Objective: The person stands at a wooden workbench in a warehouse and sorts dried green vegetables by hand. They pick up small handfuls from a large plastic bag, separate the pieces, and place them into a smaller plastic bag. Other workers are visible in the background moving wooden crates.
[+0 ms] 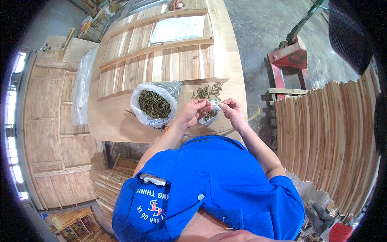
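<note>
My left hand [194,111] is pinched at the left side of a small clear plastic bag [214,103]. Its opposite edge is between the thumb and fingers of my right hand [233,112]. Just below the hands, a small open bag [210,116] holds more brownish-green screws. A loose heap of screws [207,91] lies on the wooden table beyond my fingers. To the left of my left hand stands a large white plastic bag [136,109], open at the top and filled with the same screws. What the small clear bag contains is too small to make out.
Slatted wooden panel [189,64] with two battens lies across the table [231,48], a white sheet [177,29] on it. Another person's hand [175,5] shows at the far edge. Stacked boards [326,137] and a red pallet jack [288,56] stand right; wooden panels [44,133] left.
</note>
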Demonstrator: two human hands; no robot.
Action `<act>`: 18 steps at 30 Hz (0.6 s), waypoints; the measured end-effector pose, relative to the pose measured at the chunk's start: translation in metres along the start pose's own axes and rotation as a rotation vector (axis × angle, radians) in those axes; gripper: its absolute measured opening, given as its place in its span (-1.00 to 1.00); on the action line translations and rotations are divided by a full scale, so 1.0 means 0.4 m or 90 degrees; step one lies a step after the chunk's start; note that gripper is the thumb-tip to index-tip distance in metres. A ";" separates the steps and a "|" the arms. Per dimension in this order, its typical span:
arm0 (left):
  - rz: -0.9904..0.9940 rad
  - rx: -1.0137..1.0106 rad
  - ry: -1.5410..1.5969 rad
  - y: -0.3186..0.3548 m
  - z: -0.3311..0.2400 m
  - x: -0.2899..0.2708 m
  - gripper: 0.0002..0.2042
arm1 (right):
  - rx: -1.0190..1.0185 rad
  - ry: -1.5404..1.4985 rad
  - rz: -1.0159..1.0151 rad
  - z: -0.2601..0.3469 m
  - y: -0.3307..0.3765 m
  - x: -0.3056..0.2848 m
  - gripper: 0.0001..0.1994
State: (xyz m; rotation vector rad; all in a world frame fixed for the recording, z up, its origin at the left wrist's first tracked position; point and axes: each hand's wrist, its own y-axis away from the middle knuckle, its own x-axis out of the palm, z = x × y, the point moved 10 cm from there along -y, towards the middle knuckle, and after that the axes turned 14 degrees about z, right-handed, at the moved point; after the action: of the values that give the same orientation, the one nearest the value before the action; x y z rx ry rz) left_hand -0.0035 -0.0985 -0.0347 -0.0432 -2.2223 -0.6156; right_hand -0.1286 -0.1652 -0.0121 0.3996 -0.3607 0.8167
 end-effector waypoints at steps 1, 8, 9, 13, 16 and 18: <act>-0.002 -0.009 -0.003 0.003 0.012 0.005 -0.83 | -0.008 -0.001 -0.004 0.006 -0.001 0.001 -0.91; 0.036 0.019 0.014 0.001 0.040 0.045 -0.82 | 0.021 -0.009 -0.048 -0.006 0.011 -0.005 -0.92; 0.035 0.018 -0.003 0.002 0.039 0.038 -0.82 | 0.022 -0.005 -0.044 -0.007 0.014 -0.008 -0.92; 0.035 -0.049 -0.095 0.009 0.065 0.024 -0.82 | 0.023 0.029 -0.018 -0.024 0.019 -0.017 -0.92; 0.005 -0.029 -0.055 0.011 0.071 0.030 -0.82 | 0.032 0.018 -0.017 -0.033 0.023 -0.011 -0.92; 0.025 0.008 0.006 0.004 0.062 0.041 -0.83 | 0.048 0.028 -0.024 -0.033 0.025 -0.006 -0.92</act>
State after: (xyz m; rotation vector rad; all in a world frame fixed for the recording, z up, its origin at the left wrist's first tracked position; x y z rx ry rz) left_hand -0.0317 -0.0889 -0.0359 -0.0782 -2.2113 -0.5788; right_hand -0.1355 -0.1543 -0.0227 0.4572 -0.2804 0.8030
